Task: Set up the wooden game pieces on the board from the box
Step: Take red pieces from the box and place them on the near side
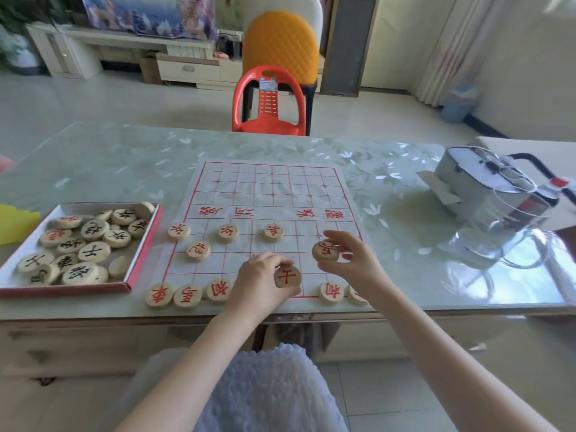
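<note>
Location: a home living room. Indicators: a low TV cabinet [131,54] along the far wall, pale tiled floor [93,101], curtains [448,48], an orange quilted chair [280,45], a red plastic chair [269,102], and a bench [124,160] under a floral glass cover.

Bright daylight is pouring in from beyond the right hand [346,260], glaring off the glossy table [420,269] beside it; edges are bowing with wide-angle distortion, and everything is looking slightly soft
</note>
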### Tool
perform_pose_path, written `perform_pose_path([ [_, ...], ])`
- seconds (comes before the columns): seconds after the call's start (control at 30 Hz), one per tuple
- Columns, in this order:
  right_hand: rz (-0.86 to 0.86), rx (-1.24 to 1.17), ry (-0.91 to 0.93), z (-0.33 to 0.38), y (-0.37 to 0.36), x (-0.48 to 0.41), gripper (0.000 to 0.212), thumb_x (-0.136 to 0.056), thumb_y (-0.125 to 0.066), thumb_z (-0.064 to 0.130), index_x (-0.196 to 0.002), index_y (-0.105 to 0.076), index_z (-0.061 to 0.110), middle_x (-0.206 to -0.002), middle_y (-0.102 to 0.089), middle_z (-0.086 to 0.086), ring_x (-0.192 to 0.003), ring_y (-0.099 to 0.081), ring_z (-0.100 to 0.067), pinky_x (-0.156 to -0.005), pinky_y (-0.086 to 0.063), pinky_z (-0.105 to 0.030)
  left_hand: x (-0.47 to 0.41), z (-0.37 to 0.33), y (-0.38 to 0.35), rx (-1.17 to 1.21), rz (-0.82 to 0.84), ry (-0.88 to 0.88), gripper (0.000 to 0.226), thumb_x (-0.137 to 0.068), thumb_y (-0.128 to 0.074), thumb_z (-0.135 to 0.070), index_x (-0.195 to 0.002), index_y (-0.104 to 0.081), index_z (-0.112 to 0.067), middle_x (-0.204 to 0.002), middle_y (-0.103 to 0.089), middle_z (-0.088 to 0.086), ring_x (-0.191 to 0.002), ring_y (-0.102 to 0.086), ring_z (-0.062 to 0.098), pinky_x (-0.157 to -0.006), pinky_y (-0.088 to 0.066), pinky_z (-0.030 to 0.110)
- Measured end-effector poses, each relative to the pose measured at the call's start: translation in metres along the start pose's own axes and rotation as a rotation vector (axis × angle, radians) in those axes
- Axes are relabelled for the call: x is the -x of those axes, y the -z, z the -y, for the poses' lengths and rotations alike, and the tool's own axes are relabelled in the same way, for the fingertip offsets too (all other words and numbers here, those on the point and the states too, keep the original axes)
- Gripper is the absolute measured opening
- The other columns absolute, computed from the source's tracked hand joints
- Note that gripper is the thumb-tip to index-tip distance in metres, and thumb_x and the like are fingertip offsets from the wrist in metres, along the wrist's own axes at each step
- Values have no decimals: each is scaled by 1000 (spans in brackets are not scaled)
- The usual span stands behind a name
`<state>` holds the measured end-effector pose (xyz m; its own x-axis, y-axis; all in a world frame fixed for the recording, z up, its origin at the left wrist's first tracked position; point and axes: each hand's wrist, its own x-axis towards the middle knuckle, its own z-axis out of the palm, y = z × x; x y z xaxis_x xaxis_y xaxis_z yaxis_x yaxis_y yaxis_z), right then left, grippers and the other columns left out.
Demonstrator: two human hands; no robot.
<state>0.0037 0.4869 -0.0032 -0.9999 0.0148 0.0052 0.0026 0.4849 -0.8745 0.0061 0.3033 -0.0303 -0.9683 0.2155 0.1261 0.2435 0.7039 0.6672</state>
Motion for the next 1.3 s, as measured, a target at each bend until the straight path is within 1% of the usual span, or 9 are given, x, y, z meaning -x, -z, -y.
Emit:
perform_pose_path([
  [0.1, -18, -6, -27, -16, 10, 1, 54, -73, -72, 6, -123, -54, 18, -105, -60, 5, -92, -54, -3, -78, -36, -6, -7, -9, -24, -69, 33, -53, 48, -70, -75, -39, -113, -61, -24, -114, -60, -7, -110, -51, 13, -94, -41, 26],
  [0.2, -45, -19, -46, -31, 16, 0, 54, -73, -73, 7, -123, -54, 18, -106, -61, 3, -98, -55, -11, -77, -36, -3, -10, -10, -40, -166, 68, -73, 50, -72, -72, -43, -117, -58, -27, -117, -59, -10, -112, -46, 12, -93, -31, 23],
  [0.4, -41, -39, -72, -51, 16, -3, 54, -74, -73, 10, -124, -54, 20, -108, -60, 6, -101, -54, -11, -78, -36, -7, -10, 0, -50, -282, 126, -76, 54, -73, -69, -46, -122, -53, -31, -120, -56, -12, -114, -41, 13, -93, -27, 25],
  [0.57, -60, -6, -76, -54, 9, -27, 55, -75, -72, 8, -126, -52, 15, -114, -58, -3, -101, -53, -12, -68, -34, 7, -16, 1, -47, -172, 97, -80, 53, -76, -66, -47, -124, -54, -30, -120, -56, -11, -116, -41, 13, -92, -26, 24],
  [0.63, -80, 22, -80, -51, 6, -46, 56, -76, -71, 10, -128, -51, 14, -117, -58, -3, -101, -53, -12, -70, -37, 1, -24, 2, -40, -98, 67, -53, 44, -81, -60, -48, -119, -58, -27, -119, -59, -10, -115, -44, 13, -94, -32, 27],
  [0.77, -126, 125, -109, -52, -5, -83, 57, -75, -72, 14, -128, -50, 18, -121, -58, -2, -115, -51, -19, -100, -39, -32, -38, 9, -23, -22, -8, -23, 27, -89, -54, -35, -111, -63, -22, -113, -63, -6, -113, -48, 15, -95, -36, 28],
  [0.83, -126, 185, -103, -52, -13, -95, 57, -74, -71, 14, -127, -50, 19, -122, -59, -1, -118, -49, -22, -106, -33, -41, -39, 16, -17, -26, -27, -17, 25, -90, -54, -32, -111, -63, -22, -112, -63, -7, -112, -48, 14, -92, -35, 25],
  [1.07, -81, 383, -128, -58, -26, -108, 56, -80, -65, 21, -132, -45, 22, -127, -56, 3, -121, -33, -23, -88, -18, -31, -35, 45, 4, -27, -50, 12, 22, -90, -55, -25, -110, -64, -23, -108, -64, -9, -110, -50, 10, -94, -37, 22],
  [1.3, -129, 418, -83, -29, -36, -95, 59, -82, -64, 21, -136, -41, 24, -140, -41, -1, -129, -30, -24, -102, -20, -37, -24, 63, 38, -9, -133, 49, 21, -89, -56, -22, -108, -66, -21, -108, -65, -8, -107, -53, 10, -90, -38, 21],
])
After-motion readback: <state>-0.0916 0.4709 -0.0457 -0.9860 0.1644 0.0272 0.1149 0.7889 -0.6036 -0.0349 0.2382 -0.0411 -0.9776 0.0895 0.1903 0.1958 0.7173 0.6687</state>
